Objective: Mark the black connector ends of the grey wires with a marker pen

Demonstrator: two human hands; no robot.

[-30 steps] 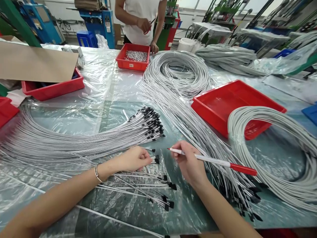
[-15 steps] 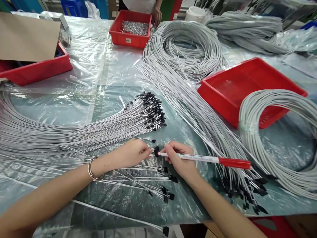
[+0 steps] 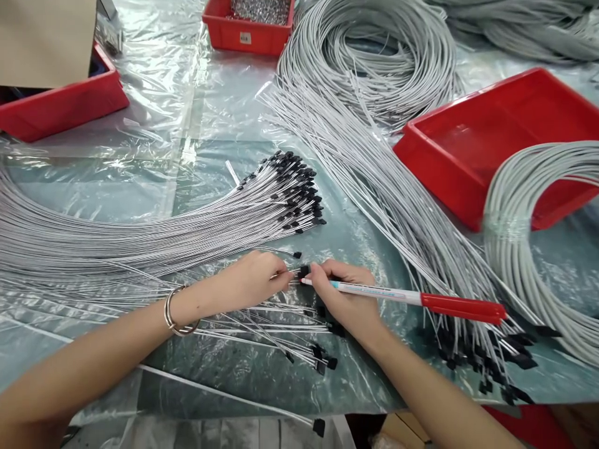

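Note:
My left hand [image 3: 255, 280], with a bracelet [image 3: 174, 312] on its wrist, pinches thin grey cables just behind their black connectors [image 3: 304, 270]. Held in my right hand [image 3: 350, 296] is a red and white marker pen [image 3: 384, 293], its red tip against or very near the cables beside those connectors. The right thumb is close to the connector end. Below the hands lie several loose cables [image 3: 262, 346] with black ends. Just above, a large fanned bundle of cables [image 3: 154, 243] ends in a cluster of black connectors [image 3: 297, 190].
A second cable bundle [image 3: 374, 174] slants down on the right, its black ends near the table edge. Coiled cables [image 3: 369, 62] lie behind it. A red tray [image 3: 486, 131] sits beside another coil [image 3: 510, 218]. A red bin [image 3: 248, 37] holds small metal parts; a further red bin [image 3: 70, 109] is at left.
The view has tilted down and come closer. The pen tip has moved from the black connectors to the cables just left of them. The grip of both hands looks the same.

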